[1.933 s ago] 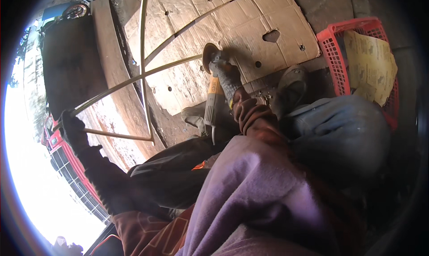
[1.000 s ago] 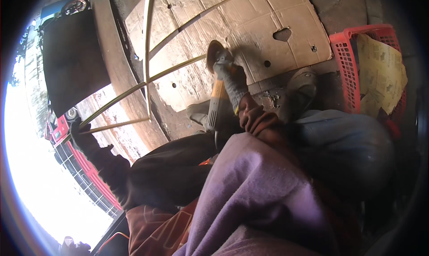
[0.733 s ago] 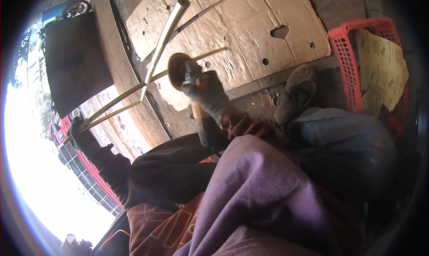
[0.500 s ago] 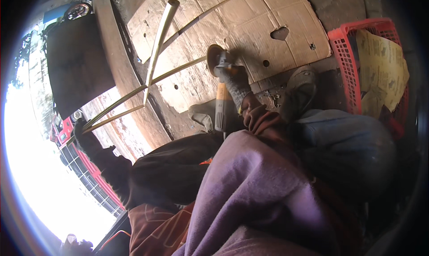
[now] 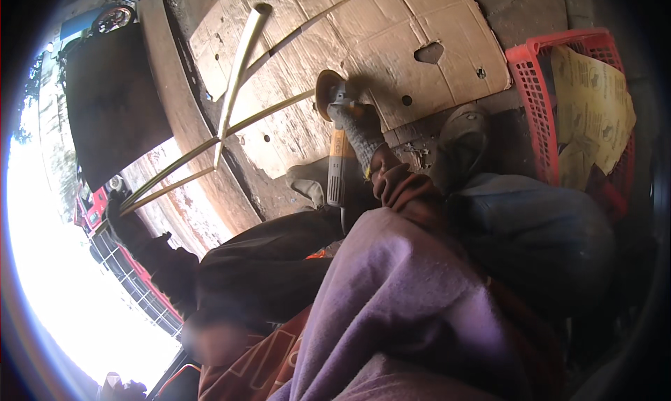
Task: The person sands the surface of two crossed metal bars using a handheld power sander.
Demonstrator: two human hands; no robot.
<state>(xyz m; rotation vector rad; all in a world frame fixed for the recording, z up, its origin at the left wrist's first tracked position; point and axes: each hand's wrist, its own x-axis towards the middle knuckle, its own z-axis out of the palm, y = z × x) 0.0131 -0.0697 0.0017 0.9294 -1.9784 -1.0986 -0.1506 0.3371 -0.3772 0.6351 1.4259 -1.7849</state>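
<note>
My right hand, in a grey knit glove, is wrapped round the head of an angle grinder. The grinder's orange and grey body hangs toward me, and its round disc meets the far end of a long metal bar. At the far left, my left hand, dark and partly in shadow, closes on the near end of that bar. A shiny metal tube crosses the bar, and a thinner strip runs from the crossing back to my left hand.
Flattened cardboard with holes lies under the work. A red plastic crate holding yellowish paper stands at the right. A wooden board and a dark panel lie to the left. My shoes are close to the grinder.
The whole view has shifted slightly, so most things appear a little farther left. Both hands keep their holds, and the disc stays at the bar's far end.
</note>
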